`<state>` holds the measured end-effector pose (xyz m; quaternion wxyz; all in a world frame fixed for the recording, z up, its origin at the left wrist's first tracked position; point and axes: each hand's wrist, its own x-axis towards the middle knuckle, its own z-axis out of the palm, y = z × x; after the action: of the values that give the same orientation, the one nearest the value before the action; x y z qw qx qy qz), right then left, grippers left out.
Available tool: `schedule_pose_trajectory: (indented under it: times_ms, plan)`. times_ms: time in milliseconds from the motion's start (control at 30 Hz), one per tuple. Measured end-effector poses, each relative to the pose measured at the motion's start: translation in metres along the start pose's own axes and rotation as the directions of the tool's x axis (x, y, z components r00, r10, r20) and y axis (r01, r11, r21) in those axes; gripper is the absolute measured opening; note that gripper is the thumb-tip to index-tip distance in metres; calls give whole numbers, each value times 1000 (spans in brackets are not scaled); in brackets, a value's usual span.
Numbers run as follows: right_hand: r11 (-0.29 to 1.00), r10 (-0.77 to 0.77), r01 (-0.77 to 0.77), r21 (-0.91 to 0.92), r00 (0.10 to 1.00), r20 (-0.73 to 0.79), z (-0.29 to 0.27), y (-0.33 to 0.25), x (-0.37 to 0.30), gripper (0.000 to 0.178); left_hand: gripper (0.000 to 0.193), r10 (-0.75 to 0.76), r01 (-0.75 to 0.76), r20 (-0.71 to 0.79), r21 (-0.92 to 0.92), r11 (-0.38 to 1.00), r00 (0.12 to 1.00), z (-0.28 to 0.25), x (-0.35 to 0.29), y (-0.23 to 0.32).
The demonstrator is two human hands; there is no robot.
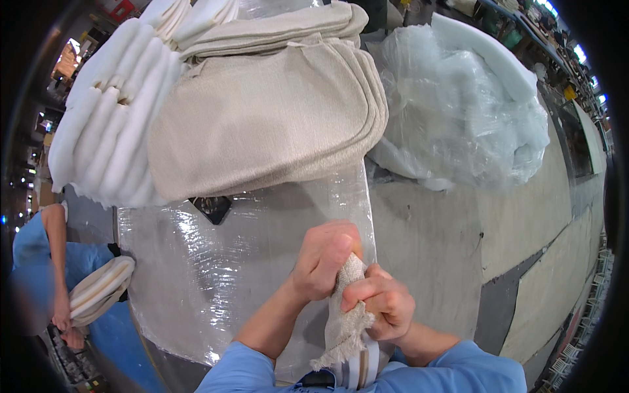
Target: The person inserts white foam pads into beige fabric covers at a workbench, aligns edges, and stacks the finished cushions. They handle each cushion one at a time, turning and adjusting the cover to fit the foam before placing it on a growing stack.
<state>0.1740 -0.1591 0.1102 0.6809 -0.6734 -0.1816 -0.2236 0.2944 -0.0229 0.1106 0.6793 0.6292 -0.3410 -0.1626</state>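
Close to my body, a beige woven fabric cover [345,331] with a frayed edge is bunched up between my two hands. My left hand [325,259] is a closed fist around its upper part. Just below and to the right, my right hand [382,303] clenches the cloth too, fingers curled in. Under the frayed end, a white padded piece with a brown stripe [359,368] shows against my body; how far it reaches inside the cloth is hidden by my hands.
A plastic-covered table [262,262] lies under my hands. Farther off are stacked beige covers [268,111], white padding rolls [111,124], a dark phone-like object [214,208] and a plastic-wrapped white bundle [465,105]. At left, a co-worker's hands [65,324] are at a striped cushion [101,288].
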Motion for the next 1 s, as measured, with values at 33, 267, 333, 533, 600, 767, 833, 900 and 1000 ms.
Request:
schedule_pose_trajectory:
  times_ms: [33,267,333,533,600,767,833,900,1000]
  plan:
    - [1000,3,-3,2,1000,16,-1,-3,0,15,55,-9,9,7,6,1000,1000,0,-4,3]
    - [991,89,-89,-98,996,-6,-1,-5,-6,14,41,-101,102,-49,27,994,994,10,-17,11]
    - [972,158,-148,-180,987,40,-1,1,-2,15,39,-157,157,-81,4,988,984,8,-21,4]
    - [906,421,-416,-83,905,60,-18,-40,-64,53,35,-38,148,-445,215,965,895,-64,-81,-17]
    - [776,631,-631,-6,775,34,-46,-60,-126,58,33,-151,321,-639,158,934,754,-72,-111,0]
    - [490,825,-765,419,562,60,-54,-83,-228,63,29,263,445,-881,433,784,394,-110,-230,26]
    - [638,757,-675,371,639,-139,-44,-72,-204,58,32,134,401,-949,246,882,287,-85,-264,33]
    - [747,665,-617,248,699,-265,-61,-40,-182,56,32,-62,212,-986,-28,977,156,-34,-268,41]
    - [729,650,-488,479,712,-264,-60,-4,-134,51,54,-220,128,-920,-187,974,326,9,-340,67]
